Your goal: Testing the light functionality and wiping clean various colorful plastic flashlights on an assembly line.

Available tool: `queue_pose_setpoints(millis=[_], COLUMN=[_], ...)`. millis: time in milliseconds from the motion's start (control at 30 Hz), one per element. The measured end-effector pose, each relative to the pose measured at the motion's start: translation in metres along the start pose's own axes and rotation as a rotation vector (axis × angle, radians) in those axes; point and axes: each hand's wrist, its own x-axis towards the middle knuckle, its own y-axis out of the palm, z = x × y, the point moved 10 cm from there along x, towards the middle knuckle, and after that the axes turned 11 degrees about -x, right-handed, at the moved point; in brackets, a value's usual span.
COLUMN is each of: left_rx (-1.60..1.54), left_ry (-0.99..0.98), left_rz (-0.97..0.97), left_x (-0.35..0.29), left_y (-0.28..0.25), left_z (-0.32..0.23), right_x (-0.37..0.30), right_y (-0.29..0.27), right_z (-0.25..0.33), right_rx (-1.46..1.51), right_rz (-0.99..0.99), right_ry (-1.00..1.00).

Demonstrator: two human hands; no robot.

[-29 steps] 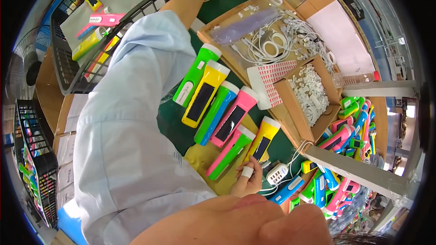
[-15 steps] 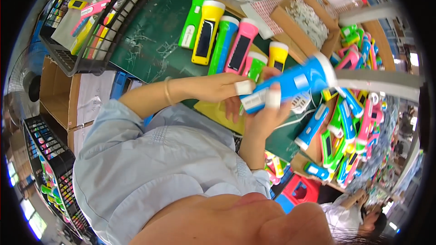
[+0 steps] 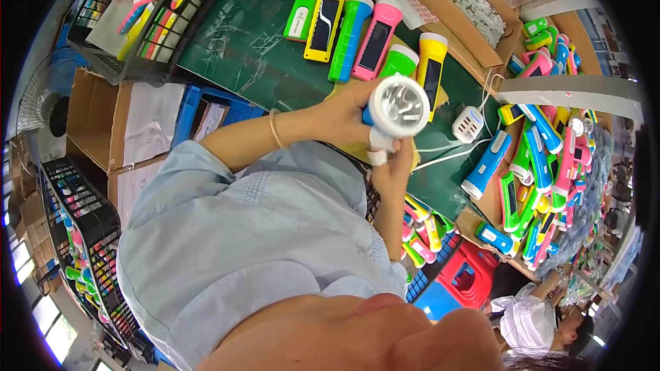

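A blue flashlight with a white head (image 3: 401,111) is held in front of me, its clear lens facing up toward my view. My left hand (image 3: 344,115) wraps round its body from the left. My right hand (image 3: 392,173) is closed at its lower end, a white covering on the thumb; the body is mostly hidden behind the head and fingers. Just beyond my hands, several flashlights lie in a row on the green table: a yellow one (image 3: 323,24), a pink one (image 3: 376,45) and a second yellow one (image 3: 431,72) among them, some showing dark panels.
A white multi-port charger (image 3: 469,124) with cables sits right of my hands. Farther right lies a pile of coloured flashlights (image 3: 540,172). A cardboard box of small white parts (image 3: 478,17) stands at the back. Black crates (image 3: 182,20) stand left; a red stool (image 3: 467,275) is below right.
The blue flashlight has swung from lying sideways, head to the right, to lens facing up at me. Both hands still grip it. The view has shifted slightly.
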Motion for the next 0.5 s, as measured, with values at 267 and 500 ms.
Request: queue_pose_setpoints(millis=[267, 500], left_rx=[0.084, -0.068], left_ry=[-0.438, -0.557], left_rz=[0.145, 0.373], left_x=[-0.005, -0.029], left_y=[0.004, 0.033], left_z=[0.038, 0.054], right_x=[0.017, 0.049], right_y=[-0.050, -0.034], right_z=[0.006, 0.054], right_rx=[-0.009, -0.362], right_rz=[-0.108, 0.146], right_ry=[0.045, -0.012])
